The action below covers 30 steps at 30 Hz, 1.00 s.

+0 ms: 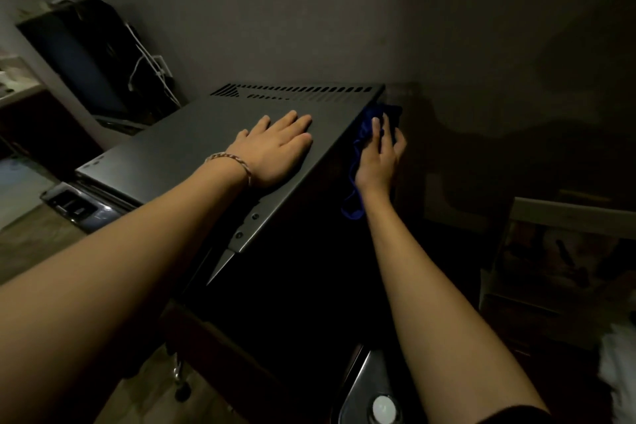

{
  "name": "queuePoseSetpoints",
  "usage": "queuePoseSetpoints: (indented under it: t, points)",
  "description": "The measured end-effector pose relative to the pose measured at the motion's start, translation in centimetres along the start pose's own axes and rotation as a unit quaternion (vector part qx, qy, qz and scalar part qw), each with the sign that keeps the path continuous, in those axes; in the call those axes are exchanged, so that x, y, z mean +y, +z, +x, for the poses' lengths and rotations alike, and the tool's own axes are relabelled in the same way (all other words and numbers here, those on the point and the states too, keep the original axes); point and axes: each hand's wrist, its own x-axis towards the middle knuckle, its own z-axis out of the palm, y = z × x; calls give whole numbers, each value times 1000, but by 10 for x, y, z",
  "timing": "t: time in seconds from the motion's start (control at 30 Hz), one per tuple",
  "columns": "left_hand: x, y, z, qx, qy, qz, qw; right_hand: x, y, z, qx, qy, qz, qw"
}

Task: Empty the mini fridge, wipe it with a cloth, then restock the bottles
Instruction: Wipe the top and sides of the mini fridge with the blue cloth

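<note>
Resting flat, fingers straight, the left hand presses the mini fridge top. The right hand grips a blue cloth against its side. No writing is legible.

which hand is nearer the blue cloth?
Right. The right hand holds the blue cloth against the mini fridge side; the left hand lies flat on its top, apart from the cloth.
</note>
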Motion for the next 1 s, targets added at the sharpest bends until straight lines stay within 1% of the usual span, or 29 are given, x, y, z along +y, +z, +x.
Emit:
queuePoseSetpoints:
  t: [0.03, 0.1, 0.17, 0.23, 0.27, 0.37, 0.43, 0.47, 0.5, 0.57, 0.6, 0.63, 0.67, 0.7, 0.73, 0.77, 0.83, 0.9, 1.0]
  points:
    - [0, 0, 0, 0, -1, 1, 1000, 10, -3, -4, 0, 24, -4, 1000]
    - [1, 0, 0, 3, -3, 1, 1000, 31, -11, -22, 3, 46, -12, 999]
    - [3, 0, 1, 5, -4, 1, 1000, 44, -19, -53, 10, 47, -39, 998]
    - [2, 1, 2, -2, -7, 3, 1000, 42, -23, -91, 17, 30, -83, 996]
    - [3, 0, 0, -2, -8, 6, 1000, 35, -23, -113, 19, -3, -98, 995]
    - [7, -4, -1, 9, -6, 9, 1000, 4, -19, -169, 8, -144, -109, 984]
    - [2, -4, 2, -17, 21, 32, 999, -20, -12, -191, -10, -225, -123, 967]
    - [-10, 0, 8, -40, 35, 33, 998, -32, -10, -198, -12, -262, -133, 956]
    - [-33, 9, 22, -47, 26, 16, 998, -41, -7, -200, -13, -295, -138, 945]
    - [-97, 38, 69, -32, -28, -50, 998, -52, -3, -194, -13, -336, -136, 932]
    - [-104, 41, 74, -20, -46, -74, 996, -54, -1, -184, -10, -343, -133, 930]
    - [-91, 33, 60, -17, -66, -86, 994, -55, 1, -172, -3, -341, -132, 931]
    - [-57, 14, 30, -21, -80, -85, 993, -54, 4, -157, 6, -332, -132, 934]
    - [-25, -2, 4, -32, -72, -83, 993, -54, 6, -141, 18, -322, -131, 937]
    - [-10, -5, -5, -42, -53, -52, 996, -54, 8, -124, 28, -316, -128, 940]
    - [2, -6, -8, -33, -29, -33, 998, -52, 9, -106, 35, -308, -124, 943]
    - [6, -2, -4, -21, -1, -6, 1000, -47, 9, -72, 28, -276, -113, 954]
    - [-1, 3, 3, -7, -2, -12, 1000, -39, 6, -44, 7, -220, -77, 972]
    - [0, 2, 3, -4, -4, -3, 1000, -25, 5, -13, -2, -150, -37, 988]
